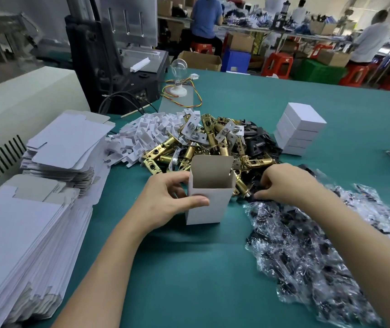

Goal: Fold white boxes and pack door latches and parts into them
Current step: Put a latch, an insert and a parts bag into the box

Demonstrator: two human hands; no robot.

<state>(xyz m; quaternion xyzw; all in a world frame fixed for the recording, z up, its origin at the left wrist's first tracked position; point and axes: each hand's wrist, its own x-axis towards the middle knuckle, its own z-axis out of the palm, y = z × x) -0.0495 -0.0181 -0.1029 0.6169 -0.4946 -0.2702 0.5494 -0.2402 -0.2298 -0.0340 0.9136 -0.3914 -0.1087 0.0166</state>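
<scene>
Left hand (165,200) grips an erected white box (209,209), thumb across its front face, fingers curled round its left side. The box stands upright on the green table (201,268) with its top flap open. Right hand (284,183), just right of the box, has its fingers curled down onto dark parts at the edge of the brass latch pile (210,140); whether it grasps one cannot be told. Behind the box lies the latch pile, with closed white boxes (300,131) stacked to the box's far right and flat box blanks (66,143) to its left.
</scene>
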